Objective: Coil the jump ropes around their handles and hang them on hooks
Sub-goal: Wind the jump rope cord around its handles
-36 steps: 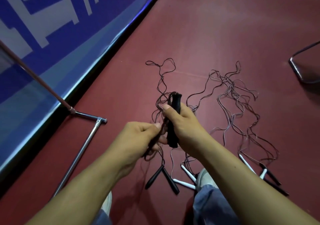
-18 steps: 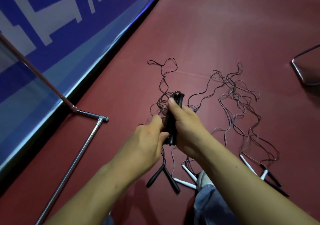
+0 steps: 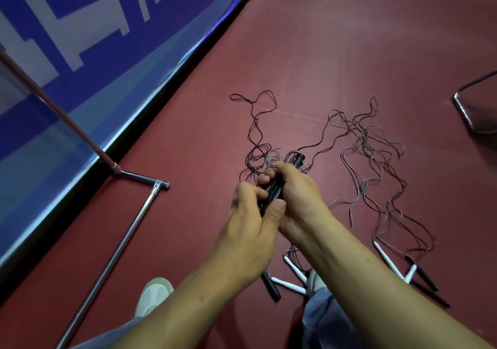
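Observation:
My right hand (image 3: 297, 191) grips a pair of black jump-rope handles (image 3: 277, 187), held together and pointing away from me. My left hand (image 3: 254, 219) closes on the lower end of the same handles, thumb across them. Thin dark rope (image 3: 258, 157) trails from the handles' far end in loose loops over the red floor. Whether my left fingers also pinch the rope is hidden. More ropes (image 3: 371, 160) lie tangled to the right, with white handles (image 3: 293, 285) and black handles (image 3: 427, 287) near my feet.
A chrome rack base bar (image 3: 113, 254) runs along the floor at left, joined to a slanted pole (image 3: 53, 106). A blue and white banner wall (image 3: 80, 53) borders the floor. A dark metal frame (image 3: 468, 112) sits at the right edge. My shoe (image 3: 154, 293) is below.
My left hand has moved up from pinching the rope below the handles to closing on the handles beside my right hand. The handles tilted slightly rightward.

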### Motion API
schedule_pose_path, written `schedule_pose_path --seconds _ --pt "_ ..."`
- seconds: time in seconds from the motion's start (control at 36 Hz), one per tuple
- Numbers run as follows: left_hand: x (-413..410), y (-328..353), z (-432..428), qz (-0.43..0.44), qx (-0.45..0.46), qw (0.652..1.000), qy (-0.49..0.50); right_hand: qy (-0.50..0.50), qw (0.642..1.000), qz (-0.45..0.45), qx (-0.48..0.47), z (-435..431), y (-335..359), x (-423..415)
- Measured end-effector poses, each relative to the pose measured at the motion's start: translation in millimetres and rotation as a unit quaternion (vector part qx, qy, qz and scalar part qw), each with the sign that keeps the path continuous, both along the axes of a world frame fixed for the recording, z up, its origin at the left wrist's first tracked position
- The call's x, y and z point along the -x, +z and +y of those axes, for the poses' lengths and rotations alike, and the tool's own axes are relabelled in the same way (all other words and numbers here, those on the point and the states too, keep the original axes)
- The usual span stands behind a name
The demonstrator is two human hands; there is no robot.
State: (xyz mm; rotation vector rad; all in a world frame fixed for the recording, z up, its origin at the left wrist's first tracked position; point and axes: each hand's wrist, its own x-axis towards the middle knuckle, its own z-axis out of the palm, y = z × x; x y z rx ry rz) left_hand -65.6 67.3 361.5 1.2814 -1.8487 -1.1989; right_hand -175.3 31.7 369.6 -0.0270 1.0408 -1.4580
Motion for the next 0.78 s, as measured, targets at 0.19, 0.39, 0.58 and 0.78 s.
schedule_pose_path --seconds 0.19,0.39,0.58,0.78 --pt "1 7 -3 -0.040 0.007 0.998 0.052 0.026 0.997 -0.061 0.024 2 3 -2" --pt "-5 21 -15 -0.076 -0.098 0.991 0.057 0.004 0.999 -0.041 0.034 -1 -1 4" --pt "-10 27 -19 -0.096 -0.112 0.989 0.000 0.021 0.996 0.059 0.056 5 8 0" --pt "-7 18 -11 -0.078 -0.074 0.994 -0.007 0.038 0.995 0.077 0.050 8 5 -3"
